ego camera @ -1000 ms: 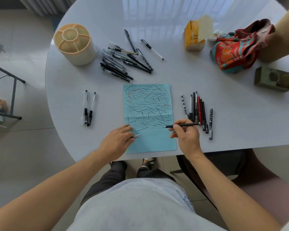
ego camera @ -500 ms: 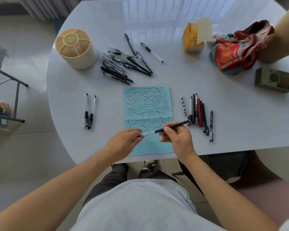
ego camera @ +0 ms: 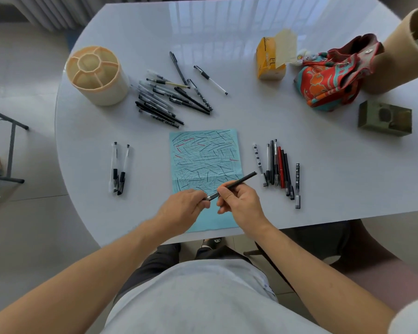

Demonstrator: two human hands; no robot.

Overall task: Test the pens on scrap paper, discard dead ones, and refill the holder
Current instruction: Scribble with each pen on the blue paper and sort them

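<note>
Both hands grip one black pen [ego camera: 236, 183]

Slim, silver-ended; right hand [ego camera: 241, 204] pinches its barrel, left hand [ego camera: 182, 209] its cap end, over the scribbled blue paper [ego camera: 204, 150].

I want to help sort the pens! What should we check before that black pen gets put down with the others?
1. Black pen held by right hand: ok.
2. Cap fully on, at left hand: cannot tell.
3. Blue scrap paper shows marks: ok.
4. This pen's own mark seen: cannot tell.
5. Room beside the pen row on the right: ok.
6. Pen holder upright, compartments free: ok.
</note>
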